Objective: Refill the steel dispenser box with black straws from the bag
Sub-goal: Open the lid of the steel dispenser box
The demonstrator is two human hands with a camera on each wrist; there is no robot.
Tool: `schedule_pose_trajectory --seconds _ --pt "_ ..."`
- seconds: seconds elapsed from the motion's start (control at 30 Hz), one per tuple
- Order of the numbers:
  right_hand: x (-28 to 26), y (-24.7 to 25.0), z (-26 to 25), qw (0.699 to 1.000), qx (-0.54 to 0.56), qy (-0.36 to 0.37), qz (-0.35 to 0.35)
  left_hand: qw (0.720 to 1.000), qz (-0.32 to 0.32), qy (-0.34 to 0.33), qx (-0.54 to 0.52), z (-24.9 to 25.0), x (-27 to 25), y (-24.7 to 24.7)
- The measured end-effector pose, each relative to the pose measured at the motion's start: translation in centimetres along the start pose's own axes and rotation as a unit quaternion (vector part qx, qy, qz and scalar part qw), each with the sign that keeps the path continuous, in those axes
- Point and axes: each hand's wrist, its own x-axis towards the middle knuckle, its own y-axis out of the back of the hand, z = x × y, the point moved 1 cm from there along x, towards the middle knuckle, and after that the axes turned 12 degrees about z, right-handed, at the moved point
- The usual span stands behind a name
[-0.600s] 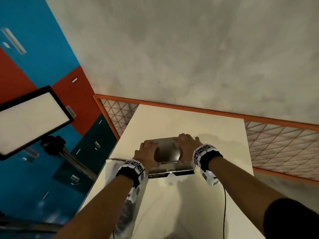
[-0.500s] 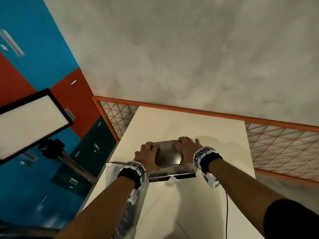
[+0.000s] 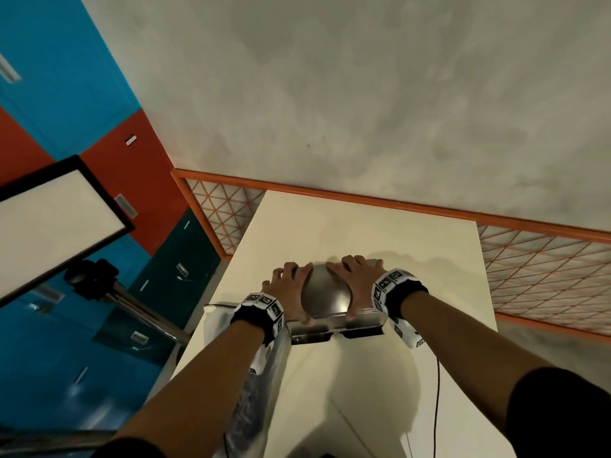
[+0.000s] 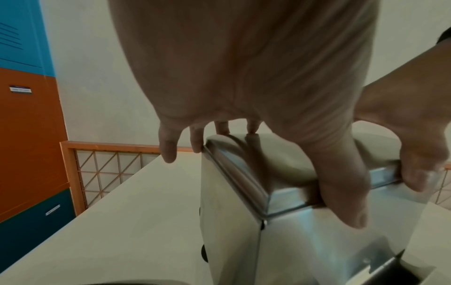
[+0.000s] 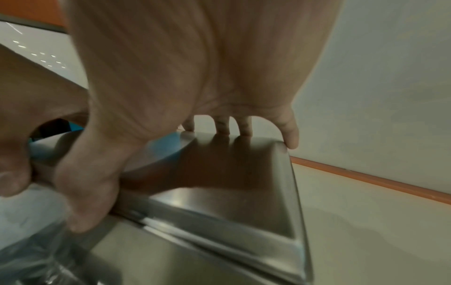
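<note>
The steel dispenser box (image 3: 334,327) stands on the cream table (image 3: 363,233), its shiny lid (image 3: 325,292) on top. My left hand (image 3: 291,292) grips the lid's left end, fingers over the far edge and thumb (image 4: 341,192) on the near rim. At the right end my right hand (image 3: 353,285) holds the lid the same way, thumb (image 5: 90,192) on the front rim. The clear plastic bag (image 3: 254,391) with dark straws lies on the table under my left forearm. The inside of the box is hidden.
The table's left edge runs close beside the bag. An orange-framed lattice rail (image 3: 224,219) and a grey wall stand behind the table. A light panel on a tripod (image 3: 49,223) is off to the left. A thin black cable (image 3: 438,391) hangs by my right arm.
Both hands stay on the lid in the same grip. The head view has drifted a little; the box shows no clear movement.
</note>
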Motion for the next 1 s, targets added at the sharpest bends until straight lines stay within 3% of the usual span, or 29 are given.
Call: schedule_pose_trajectory --seconds 0.6,1.0 --pt "-1.0 0.0 0.6 0.999 0.011 0.001 0.039 0.999 0.037 -0.007 0.009 0.7 -1.1 1.1" --pt "-12.8 -4.3 2.0 0.997 0.027 -0.031 0.059 0.991 0.061 -0.112 0.031 7.7 -8.0 -1.9"
